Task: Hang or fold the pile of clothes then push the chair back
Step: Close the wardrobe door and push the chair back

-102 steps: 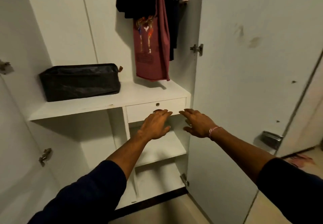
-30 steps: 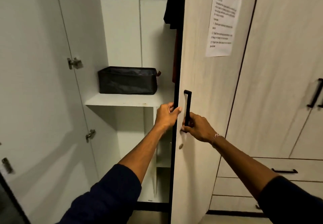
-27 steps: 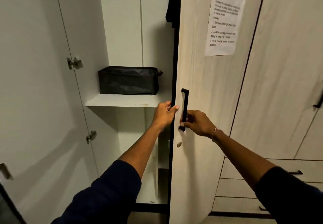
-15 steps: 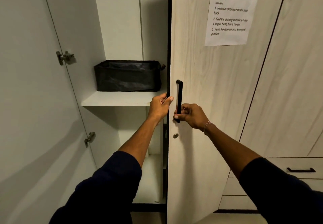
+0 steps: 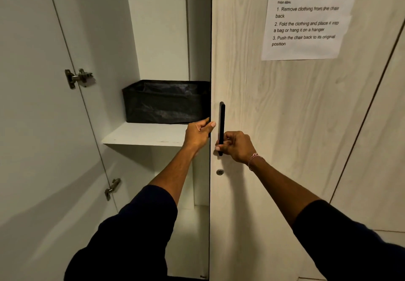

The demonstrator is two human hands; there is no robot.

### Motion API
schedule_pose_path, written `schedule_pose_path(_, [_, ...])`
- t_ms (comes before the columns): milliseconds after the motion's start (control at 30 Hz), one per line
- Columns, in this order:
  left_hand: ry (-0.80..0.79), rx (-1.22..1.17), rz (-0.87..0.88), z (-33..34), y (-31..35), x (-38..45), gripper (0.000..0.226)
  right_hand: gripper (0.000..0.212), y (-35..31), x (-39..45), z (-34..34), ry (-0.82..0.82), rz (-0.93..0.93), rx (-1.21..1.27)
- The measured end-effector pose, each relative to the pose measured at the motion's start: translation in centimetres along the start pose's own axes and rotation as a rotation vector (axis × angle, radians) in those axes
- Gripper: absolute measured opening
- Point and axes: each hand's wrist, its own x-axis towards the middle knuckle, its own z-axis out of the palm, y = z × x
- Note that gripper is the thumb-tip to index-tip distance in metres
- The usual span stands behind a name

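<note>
Head view. The right hand (image 5: 237,147) grips the lower part of a black vertical door handle (image 5: 222,123), its fingers curled round the bar from the right so that the fingertips (image 5: 218,148) show on the handle's left side. A beaded bracelet (image 5: 254,159) circles the right wrist. The left hand (image 5: 198,135) holds the dark front edge of the same wardrobe door (image 5: 263,149), just left of the handle: the thumb lies on the door's outer face while the other fingers wrap behind the edge, out of sight. The two hands sit close together, apart, with the handle between them.

Directly below the right hand's grip a round keyhole (image 5: 219,172) is set in the pale wood-grain door. Above and to the right of the grip a printed instruction sheet (image 5: 306,17) is stuck to the door face. Left of and above the left hand's grip, inside the open wardrobe, a black fabric storage bin (image 5: 164,102) stands on a white shelf (image 5: 144,133); the door edge cuts off its right end. Farther left, two metal hinges (image 5: 79,78) (image 5: 112,188) are fixed to the white inner face of the other, open door.

Both forearms extend up from dark sleeves (image 5: 131,237) at the lower edge. The pile of clothes and the chair lie outside this view.
</note>
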Motion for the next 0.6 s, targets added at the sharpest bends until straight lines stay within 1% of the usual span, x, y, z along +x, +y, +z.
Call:
schedule_pose_path(233, [0.037, -0.019, -0.020, 0.7, -1.2, 3.7, 0.048, 0.014, 0.7, 3.6, 1.1, 0.048, 0.016, -0.040])
schedule_pose_path(300, [0.046, -0.009, -0.018, 0.8, -1.2, 4.4, 0.047, 0.015, 0.7, 4.1, 1.6, 0.094, 0.027, -0.074])
schedule_pose_path(433, [0.055, -0.007, -0.031, 1.2, -1.3, 5.5, 0.045, 0.021, 0.7, 4.4, 2.4, 0.170, 0.012, -0.236])
schedule_pose_path(600, [0.070, -0.010, -0.043, 1.4, -1.5, 6.2, 0.042, 0.029, 0.6, 5.0, 2.5, 0.147, 0.029, -0.406])
